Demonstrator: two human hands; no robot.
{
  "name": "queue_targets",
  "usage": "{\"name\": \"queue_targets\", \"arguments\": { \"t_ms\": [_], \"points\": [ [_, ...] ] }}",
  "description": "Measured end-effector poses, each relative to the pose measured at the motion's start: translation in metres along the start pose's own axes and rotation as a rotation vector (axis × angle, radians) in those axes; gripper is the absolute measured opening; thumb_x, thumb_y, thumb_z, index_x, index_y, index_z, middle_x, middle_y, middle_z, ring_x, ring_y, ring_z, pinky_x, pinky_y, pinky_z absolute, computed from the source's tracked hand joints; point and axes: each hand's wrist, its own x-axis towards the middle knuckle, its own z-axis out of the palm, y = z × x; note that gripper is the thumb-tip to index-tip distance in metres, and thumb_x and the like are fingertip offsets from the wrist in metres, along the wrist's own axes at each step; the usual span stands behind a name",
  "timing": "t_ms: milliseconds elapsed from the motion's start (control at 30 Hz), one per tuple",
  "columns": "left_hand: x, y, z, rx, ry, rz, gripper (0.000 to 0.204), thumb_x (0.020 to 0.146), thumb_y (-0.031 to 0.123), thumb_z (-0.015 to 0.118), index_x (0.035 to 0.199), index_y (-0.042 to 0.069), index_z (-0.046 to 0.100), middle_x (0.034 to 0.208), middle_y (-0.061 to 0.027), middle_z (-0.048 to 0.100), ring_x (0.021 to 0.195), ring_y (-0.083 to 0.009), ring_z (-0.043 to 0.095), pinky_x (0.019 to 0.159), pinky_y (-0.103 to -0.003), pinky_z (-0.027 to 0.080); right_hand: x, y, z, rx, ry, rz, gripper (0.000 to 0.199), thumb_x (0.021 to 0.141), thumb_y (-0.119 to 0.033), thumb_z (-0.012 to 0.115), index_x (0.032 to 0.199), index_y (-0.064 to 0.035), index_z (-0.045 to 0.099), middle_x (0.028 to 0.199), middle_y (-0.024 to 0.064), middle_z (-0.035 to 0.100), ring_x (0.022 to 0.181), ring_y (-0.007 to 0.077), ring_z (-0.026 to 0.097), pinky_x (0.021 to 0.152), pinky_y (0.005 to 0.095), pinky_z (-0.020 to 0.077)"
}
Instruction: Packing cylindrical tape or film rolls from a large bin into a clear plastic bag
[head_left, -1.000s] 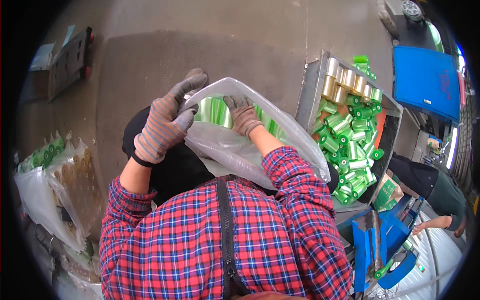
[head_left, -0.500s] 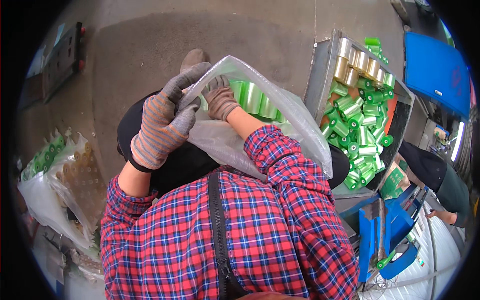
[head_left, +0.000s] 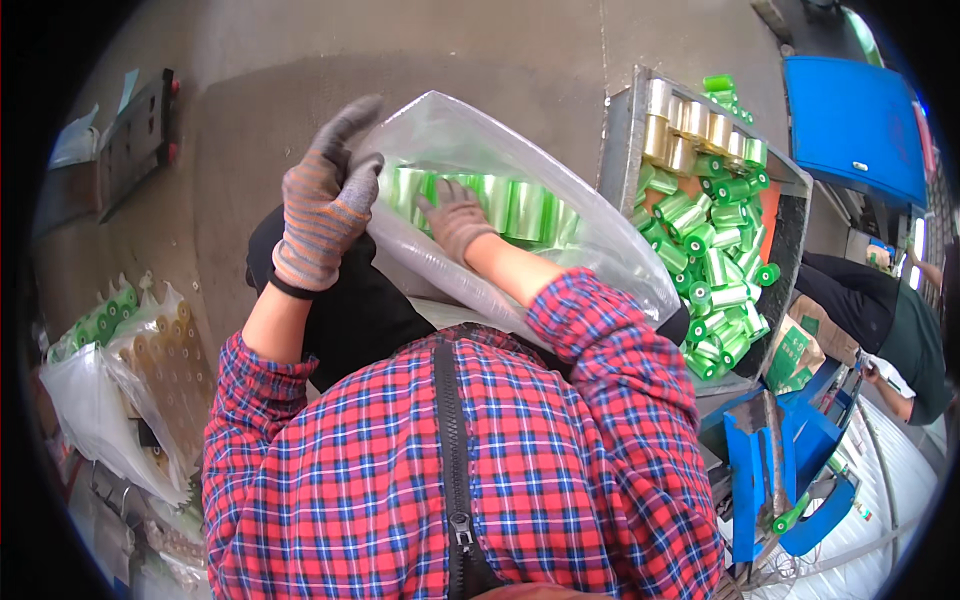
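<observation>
Smooth grey-brown floor (head_left: 520, 55) fills the upper middle, a darker patch spreading across it. Wearer seen from above: red-and-blue checked shirt (head_left: 350, 470) with a black front zip, black trousers (head_left: 345, 325) below the left forearm. Translucent plastic bag (head_left: 440, 275) lies over the lap, mouth gaping upward, far corner peaked. Inside it, shiny green-and-clear film rolls (head_left: 527, 210) lie side by side in a row. Right hand (head_left: 460, 222), in a greyish knit glove, reaches into the bag, palm down over the rolls, fingers somewhat spread and resting on them, nothing pinched. Left hand (head_left: 325, 205), in a grey-and-orange striped glove with dark fingertips, stands raised at the bag's left edge, thumb parted from the fingers; whether it touches the plastic, cannot tell. To the right, an open grey metal bin (head_left: 630, 135) holds a jumbled heap of loose green rolls (head_left: 720, 270), with pale gold cylindrical rolls (head_left: 690, 120) grouped at the far end. Beyond the bin, a flat blue panel (head_left: 855, 125); nearer, an angular blue metal frame (head_left: 740, 490). Far right, a co-worker in a dark green top (head_left: 925, 350), forearm bare. Far left, clear plastic sheeting (head_left: 90, 400) drapes beside green and brownish rolls (head_left: 150, 355).
</observation>
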Motion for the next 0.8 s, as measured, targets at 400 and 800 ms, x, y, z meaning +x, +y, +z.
{"name": "queue_targets", "arguments": {
  "t_ms": [400, 800],
  "points": [
    [0.017, 0.016, 0.015, 1.686, -0.886, 0.440, 0.086, 0.061, 0.042, 0.068, 0.131, 0.005, 0.034, 0.126, -0.0146, 0.045, 0.122, -0.0261, 0.038, 0.103, -0.034, 0.026, -0.217, 0.151, -0.090, -0.550, 0.010, 0.215, 0.089, 0.067, -0.045, 0.064, 0.137, -0.0074, 0.023, 0.132, 0.0211, 0.037, 0.122, 0.0322, 0.037, 0.102, 0.0415, 0.0284],
    [0.039, -0.051, 0.156, 1.911, -1.606, -0.172, 0.043, 0.068, 0.028, 0.062, 0.105, 0.006, 0.061, 0.104, -0.0139, 0.061, 0.098, -0.0276, 0.057, 0.075, -0.037, 0.049, -0.252, 0.166, -0.085, 0.731, 0.533, 0.661, 0.066, 0.071, -0.044, 0.064, 0.118, -0.0021, 0.047, 0.101, 0.0222, 0.058, 0.095, 0.0321, 0.057, 0.085, 0.0368, 0.0434]
  ]
}}
